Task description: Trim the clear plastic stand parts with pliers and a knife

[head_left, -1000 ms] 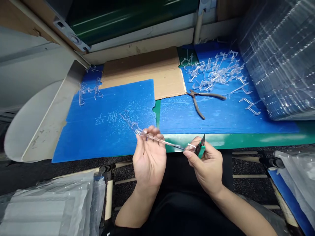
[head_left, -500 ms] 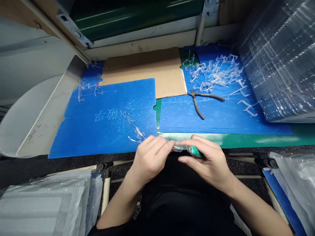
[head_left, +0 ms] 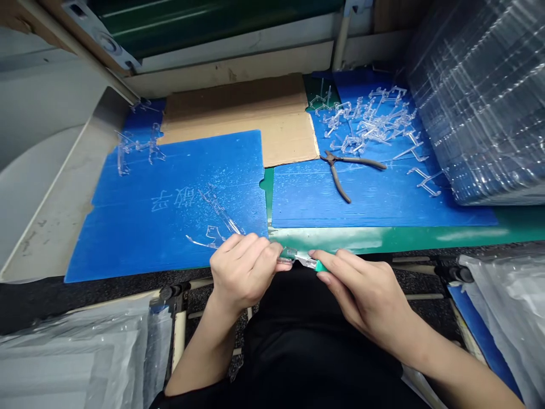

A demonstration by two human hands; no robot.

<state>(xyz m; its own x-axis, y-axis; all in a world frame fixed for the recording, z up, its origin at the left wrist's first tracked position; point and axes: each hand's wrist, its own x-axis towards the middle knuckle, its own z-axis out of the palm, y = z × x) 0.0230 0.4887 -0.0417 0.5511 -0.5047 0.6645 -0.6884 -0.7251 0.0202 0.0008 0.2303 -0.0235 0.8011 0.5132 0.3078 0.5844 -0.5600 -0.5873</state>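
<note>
Clear plastic part in left hand grip; right hand holding green knife; white characters on blue sheet.

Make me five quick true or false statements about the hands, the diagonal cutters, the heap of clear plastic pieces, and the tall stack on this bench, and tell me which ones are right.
1. The right hand holds a green-handled knife. True.
2. The left hand is shut tight around the diagonal cutters. False: it grips a clear plastic piece; the cutters lie on a blue sheet.
3. The cutters' two handles are spread apart. True.
4. The heap of clear plastic pieces sits on the brown cardboard. False: it lies to the right of the cardboard.
5. The tall stack of clear plastic stands at the right. True.
</note>
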